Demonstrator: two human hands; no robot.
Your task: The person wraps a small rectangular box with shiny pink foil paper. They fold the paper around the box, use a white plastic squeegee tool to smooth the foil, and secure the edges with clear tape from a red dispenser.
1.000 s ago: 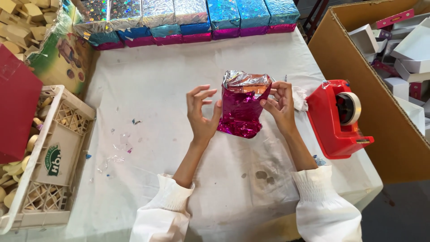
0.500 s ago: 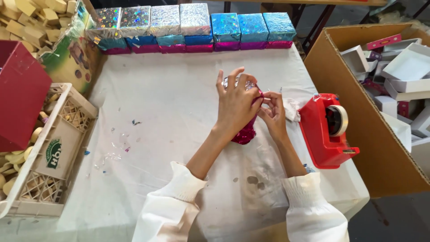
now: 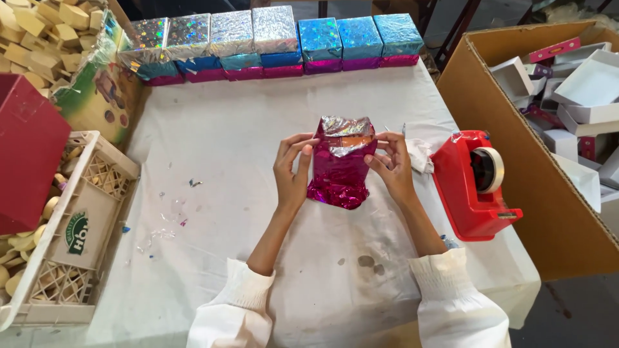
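half a second ago the left hand (image 3: 293, 169) lay over the pink foil-wrapped box (image 3: 340, 164); now it has slid to the box's left side, the right hand (image 3: 391, 164) opposite, fingers of both pinching the foil, left of the red tape dispenser (image 3: 474, 183).

Both hands, left hand (image 3: 291, 169) and right hand (image 3: 391, 165), held a pink foil-wrapped box (image 3: 340, 161) upright, just left of the red tape dispenser (image 3: 475, 183).
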